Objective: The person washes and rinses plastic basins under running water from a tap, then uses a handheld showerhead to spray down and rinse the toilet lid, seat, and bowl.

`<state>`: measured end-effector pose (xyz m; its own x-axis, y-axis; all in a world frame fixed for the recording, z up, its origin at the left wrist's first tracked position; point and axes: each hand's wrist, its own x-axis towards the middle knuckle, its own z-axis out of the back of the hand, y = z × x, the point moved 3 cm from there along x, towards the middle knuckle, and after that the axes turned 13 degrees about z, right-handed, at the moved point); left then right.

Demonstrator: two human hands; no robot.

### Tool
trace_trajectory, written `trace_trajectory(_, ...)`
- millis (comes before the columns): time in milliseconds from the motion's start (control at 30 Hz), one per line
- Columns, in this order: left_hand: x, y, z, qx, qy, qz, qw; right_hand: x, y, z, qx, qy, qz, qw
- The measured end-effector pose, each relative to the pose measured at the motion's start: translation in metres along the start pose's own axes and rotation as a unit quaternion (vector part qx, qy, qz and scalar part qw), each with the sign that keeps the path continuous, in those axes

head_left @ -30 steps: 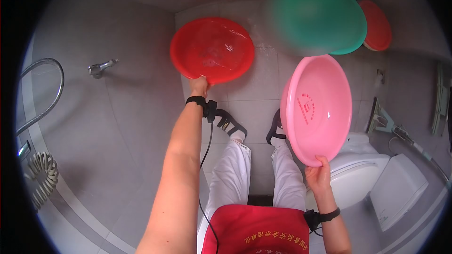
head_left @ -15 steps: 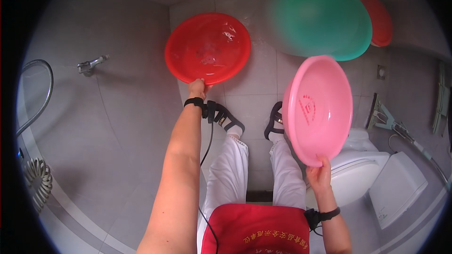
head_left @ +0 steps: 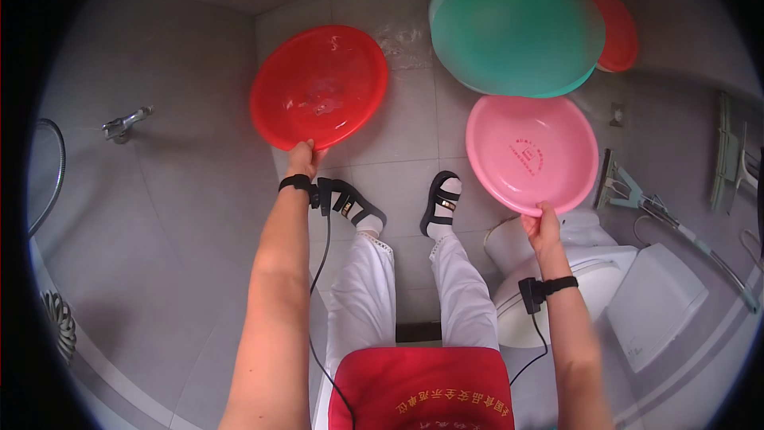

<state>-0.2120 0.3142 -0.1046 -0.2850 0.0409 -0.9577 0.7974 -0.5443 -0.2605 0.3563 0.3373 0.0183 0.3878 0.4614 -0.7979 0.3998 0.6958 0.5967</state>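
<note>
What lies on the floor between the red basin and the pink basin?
In the head view, only bare wet floor tiles lie between the red basin and the pink basin; nothing stands there.

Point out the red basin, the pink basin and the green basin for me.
red basin (head_left: 318, 86), head view, middle of its inner bottom.
pink basin (head_left: 532, 153), head view, inner bottom at the printed mark.
green basin (head_left: 517, 28), head view, middle of its broad surface.

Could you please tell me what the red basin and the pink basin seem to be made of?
Red basin: most likely glossy moulded plastic, since it is evenly coloured, slightly translucent and shows bright highlights. Pink basin: probably the same smooth plastic, with a thin rolled rim, uniform colour and red lettering printed inside.
</note>
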Motion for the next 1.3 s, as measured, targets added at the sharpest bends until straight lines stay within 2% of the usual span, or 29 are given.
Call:
trace_trajectory(67,-0.004,0.0,0.001,0.002,-0.002,-0.004,1.0,0.007,0.012,-0.008,-0.037,0.008,0.015,0.999)
trace_trajectory(167,-0.005,0.0,0.003,0.016,-0.007,0.015,1.0,0.011,0.023,-0.034,-0.016,0.057,0.018,0.998)
trace_trajectory(367,-0.028,-0.003,0.0,0.05,-0.033,-0.021,0.998,0.018,0.024,-0.083,-0.048,0.05,-0.02,0.997)
trace_trajectory(467,-0.046,-0.01,-0.004,0.08,-0.055,-0.082,0.992,0.015,0.018,-0.077,-0.031,0.062,-0.031,0.997)
trace_trajectory(667,-0.041,-0.025,0.009,0.154,-0.078,-0.111,0.979,-0.028,0.016,-0.046,-0.049,0.049,-0.04,0.997)
trace_trajectory(733,-0.054,-0.035,-0.001,0.19,-0.094,-0.157,0.965,-0.048,0.019,-0.038,-0.038,0.044,-0.037,0.998)
trace_trajectory(800,-0.069,-0.044,-0.013,0.263,-0.141,-0.226,0.927,-0.066,0.022,-0.026,-0.015,0.044,-0.038,0.998)
trace_trajectory(867,-0.078,-0.053,-0.026,0.365,-0.214,-0.314,0.85,-0.08,0.024,-0.013,-0.007,0.043,-0.043,0.998)
trace_trajectory(967,-0.105,-0.063,-0.052,0.396,-0.207,-0.349,0.824,-0.106,0.035,0.001,-0.009,0.024,-0.04,0.999)
trace_trajectory(1067,-0.127,-0.069,-0.067,0.419,-0.222,-0.312,0.823,-0.128,0.044,0.012,-0.009,0.0,-0.038,0.999)
trace_trajectory(1167,-0.147,-0.064,-0.083,0.485,-0.224,-0.342,0.773,-0.135,0.045,0.031,0.008,-0.015,-0.035,0.999)
trace_trajectory(1300,-0.168,-0.042,-0.108,0.563,-0.196,-0.439,0.672,-0.141,0.049,0.047,0.021,-0.026,-0.027,0.999)
